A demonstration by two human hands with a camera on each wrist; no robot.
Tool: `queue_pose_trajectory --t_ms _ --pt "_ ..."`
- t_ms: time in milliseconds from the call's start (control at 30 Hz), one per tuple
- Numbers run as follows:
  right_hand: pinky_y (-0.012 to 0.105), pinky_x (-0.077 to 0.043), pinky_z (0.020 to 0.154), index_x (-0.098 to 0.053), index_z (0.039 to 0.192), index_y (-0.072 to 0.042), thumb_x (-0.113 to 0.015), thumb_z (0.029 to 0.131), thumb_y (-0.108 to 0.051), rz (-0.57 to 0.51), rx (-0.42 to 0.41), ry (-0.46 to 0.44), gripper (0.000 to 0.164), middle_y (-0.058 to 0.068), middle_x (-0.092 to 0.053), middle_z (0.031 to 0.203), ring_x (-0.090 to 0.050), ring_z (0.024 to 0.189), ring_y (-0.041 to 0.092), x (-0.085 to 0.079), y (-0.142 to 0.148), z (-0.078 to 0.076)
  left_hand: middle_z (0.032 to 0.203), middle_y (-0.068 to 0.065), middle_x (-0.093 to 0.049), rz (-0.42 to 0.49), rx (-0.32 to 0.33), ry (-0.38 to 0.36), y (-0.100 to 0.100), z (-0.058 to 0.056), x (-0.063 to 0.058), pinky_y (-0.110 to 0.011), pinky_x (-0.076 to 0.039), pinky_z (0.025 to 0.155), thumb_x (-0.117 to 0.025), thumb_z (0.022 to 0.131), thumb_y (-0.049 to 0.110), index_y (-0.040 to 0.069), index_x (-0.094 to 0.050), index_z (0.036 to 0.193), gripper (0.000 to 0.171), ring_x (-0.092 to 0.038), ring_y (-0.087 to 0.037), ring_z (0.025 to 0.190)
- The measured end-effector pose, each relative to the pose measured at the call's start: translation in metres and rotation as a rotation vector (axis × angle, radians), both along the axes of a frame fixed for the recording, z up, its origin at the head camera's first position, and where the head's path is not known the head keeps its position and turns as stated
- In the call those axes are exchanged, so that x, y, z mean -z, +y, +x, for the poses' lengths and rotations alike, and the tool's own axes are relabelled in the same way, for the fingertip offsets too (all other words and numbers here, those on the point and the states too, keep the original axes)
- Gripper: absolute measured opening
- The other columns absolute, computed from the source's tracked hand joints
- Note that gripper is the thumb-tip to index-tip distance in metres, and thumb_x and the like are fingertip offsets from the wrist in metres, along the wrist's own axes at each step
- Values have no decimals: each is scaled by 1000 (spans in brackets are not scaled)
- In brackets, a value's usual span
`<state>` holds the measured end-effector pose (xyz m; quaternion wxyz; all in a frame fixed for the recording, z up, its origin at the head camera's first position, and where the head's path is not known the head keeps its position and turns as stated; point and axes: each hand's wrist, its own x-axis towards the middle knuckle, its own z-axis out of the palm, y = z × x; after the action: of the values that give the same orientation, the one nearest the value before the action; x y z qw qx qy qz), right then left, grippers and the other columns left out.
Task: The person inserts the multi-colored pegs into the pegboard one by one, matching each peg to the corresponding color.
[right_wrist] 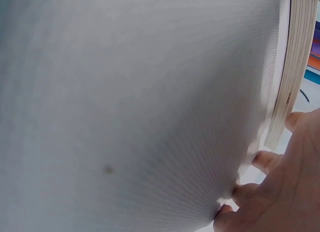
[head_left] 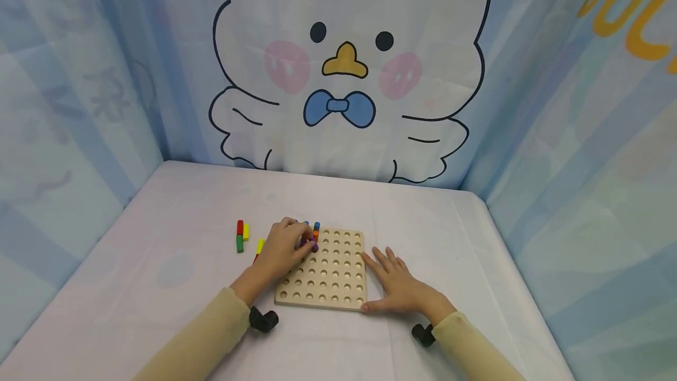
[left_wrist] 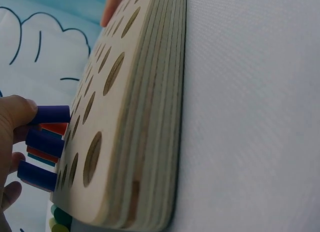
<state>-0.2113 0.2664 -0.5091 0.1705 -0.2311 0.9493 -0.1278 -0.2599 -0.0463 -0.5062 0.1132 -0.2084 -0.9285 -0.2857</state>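
A square wooden pegboard [head_left: 317, 294] with rows of round holes lies on the table. My left hand [head_left: 282, 250] reaches over its left side and pinches a purple peg [left_wrist: 52, 114] standing at the board. Two more purple pegs [left_wrist: 45, 143] stand beside that one in the left wrist view. Behind them are an orange peg [head_left: 316, 235] and a blue peg [head_left: 317, 226]; the hand hides part of these rows. My right hand [head_left: 399, 287] lies with spread fingers along the board's right edge, its thumb at the near right corner and its index fingertip farther up.
Left of the board lie a loose red peg [head_left: 240, 227], a yellow peg [head_left: 245, 232] and a green peg [head_left: 240, 244]. Another yellow peg [head_left: 260, 246] shows by the left wrist, partly covered. Printed curtains [head_left: 338, 146] enclose the white table [head_left: 185, 240] at the back and sides.
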Motion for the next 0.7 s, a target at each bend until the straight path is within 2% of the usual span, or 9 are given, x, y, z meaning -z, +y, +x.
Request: queue_pose_trajectory --t_ms 400,700 --pt "64 -10 125 -13 167 -22 -68 81 -77 7 12 -7 116 16 -7 174 3 159 46 -2 -2 2 102 4 -72 -41 27 26 1 1 1 -48 -45 107 -78 93 26 21 -70 101 13 -58 -23 114" --pt "63 -9 126 -12 167 -22 -67 81 -77 13 11 3 116 16 -6 174 3 159 46 1 -1 1 99 2 -70 -53 44 77 -3 2 0 -51 -47 104 -78 93 26 19 -70 102 14 -59 -26 116"
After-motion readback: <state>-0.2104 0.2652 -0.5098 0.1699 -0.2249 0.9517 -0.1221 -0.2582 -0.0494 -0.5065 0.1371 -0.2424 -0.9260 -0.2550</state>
